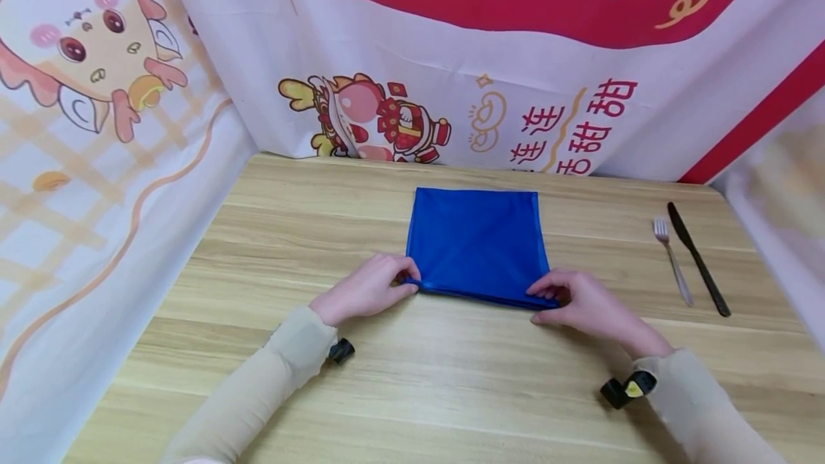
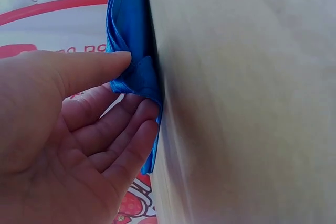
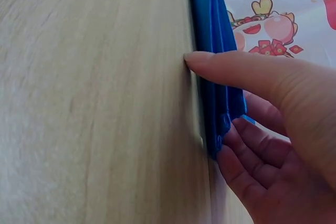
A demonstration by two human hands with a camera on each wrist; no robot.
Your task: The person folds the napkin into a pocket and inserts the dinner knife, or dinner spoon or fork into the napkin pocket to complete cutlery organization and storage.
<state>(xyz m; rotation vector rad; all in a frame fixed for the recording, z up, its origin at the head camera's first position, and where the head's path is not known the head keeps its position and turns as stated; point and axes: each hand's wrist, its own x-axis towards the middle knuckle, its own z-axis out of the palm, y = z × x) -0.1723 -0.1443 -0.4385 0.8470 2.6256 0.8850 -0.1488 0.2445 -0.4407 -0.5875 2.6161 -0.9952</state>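
Observation:
On the wooden table lies a blue cloth napkin point(image 1: 478, 242), folded into a rough square with stacked layers along its near edge. My left hand point(image 1: 372, 285) pinches the near left corner. In the left wrist view the thumb lies on the napkin point(image 2: 134, 19), with the other fingers curled at its folded end. At the near right corner is my right hand point(image 1: 580, 303), its fingers bent over the napkin. The right wrist view shows the thumb crossing in front of the layered edge point(image 3: 210, 66), its tip by the tabletop, while the fingers touch the far side.
To the right on the table point(image 1: 309, 206) lie a small silver fork point(image 1: 672, 260) and a dark knife point(image 1: 699, 260), side by side. A printed white and red curtain point(image 1: 399, 27) hangs behind the table's far edge. Another printed cloth point(image 1: 129, 199) covers the left side.

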